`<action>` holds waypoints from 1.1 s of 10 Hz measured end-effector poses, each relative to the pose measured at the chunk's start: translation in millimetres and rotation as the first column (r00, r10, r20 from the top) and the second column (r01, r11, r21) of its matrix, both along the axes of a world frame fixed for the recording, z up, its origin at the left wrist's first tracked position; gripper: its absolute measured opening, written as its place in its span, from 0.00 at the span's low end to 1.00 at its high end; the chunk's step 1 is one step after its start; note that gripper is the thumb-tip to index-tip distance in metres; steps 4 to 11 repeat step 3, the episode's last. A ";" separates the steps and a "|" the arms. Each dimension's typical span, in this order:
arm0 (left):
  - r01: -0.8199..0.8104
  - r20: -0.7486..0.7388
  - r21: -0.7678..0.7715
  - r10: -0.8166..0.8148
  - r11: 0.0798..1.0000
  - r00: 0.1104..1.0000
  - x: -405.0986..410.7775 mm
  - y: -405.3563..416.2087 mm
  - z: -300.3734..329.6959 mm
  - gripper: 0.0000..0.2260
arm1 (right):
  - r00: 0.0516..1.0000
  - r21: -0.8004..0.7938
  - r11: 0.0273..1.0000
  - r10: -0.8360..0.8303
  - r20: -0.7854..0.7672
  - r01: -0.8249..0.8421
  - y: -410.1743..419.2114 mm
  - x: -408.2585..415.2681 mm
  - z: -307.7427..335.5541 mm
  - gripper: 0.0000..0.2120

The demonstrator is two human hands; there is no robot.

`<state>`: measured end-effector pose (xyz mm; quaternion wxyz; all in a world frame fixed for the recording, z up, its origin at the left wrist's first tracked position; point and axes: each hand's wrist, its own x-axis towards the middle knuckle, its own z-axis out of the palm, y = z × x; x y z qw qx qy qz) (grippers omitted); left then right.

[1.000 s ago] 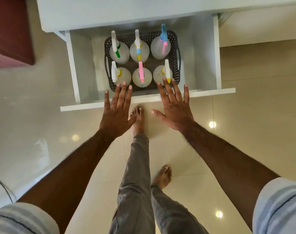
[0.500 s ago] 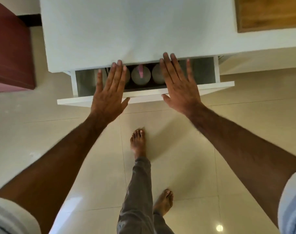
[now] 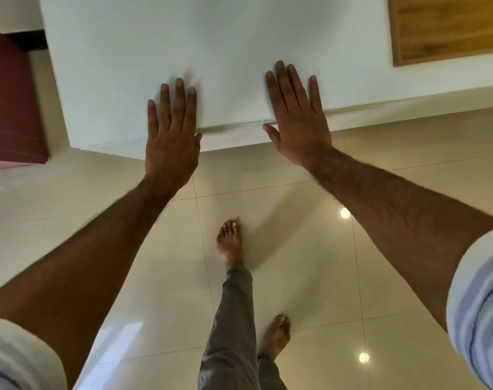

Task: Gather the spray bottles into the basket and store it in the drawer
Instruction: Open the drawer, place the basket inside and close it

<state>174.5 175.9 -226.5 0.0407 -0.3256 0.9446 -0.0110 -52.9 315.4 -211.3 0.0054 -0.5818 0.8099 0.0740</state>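
Glossy cream floor tiles (image 3: 127,249) run under the white cabinet (image 3: 211,52), whose white drawer (image 3: 231,130), half open a moment ago, now sits closed, hiding the basket of spray bottles; left hand (image 3: 170,142) and right hand (image 3: 298,122) press flat-fingered, so storing looks finished.

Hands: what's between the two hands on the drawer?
Only the bare white drawer front, seen in the head view, between the left hand and right hand.

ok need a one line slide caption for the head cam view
Both hands, left hand and right hand, flat with straight fingers at the white cabinet's front edge, no drawer opening visible.
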 end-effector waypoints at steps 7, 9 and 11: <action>0.011 0.065 0.141 -0.020 0.990 0.998 -5.4 -2.3 31.1 0.37 | 0.987 0.135 0.991 -0.019 0.159 -0.003 -7.5 -3.4 30.8 0.46; 0.011 0.065 0.141 -0.020 0.990 0.998 -5.4 -2.3 31.1 0.37 | 0.987 0.135 0.991 -0.019 0.159 -0.003 -7.5 -3.4 30.8 0.46; 0.011 0.065 0.141 -0.020 0.990 0.998 -5.4 -2.3 31.1 0.37 | 0.987 0.135 0.991 -0.019 0.159 -0.003 -7.5 -3.4 30.8 0.46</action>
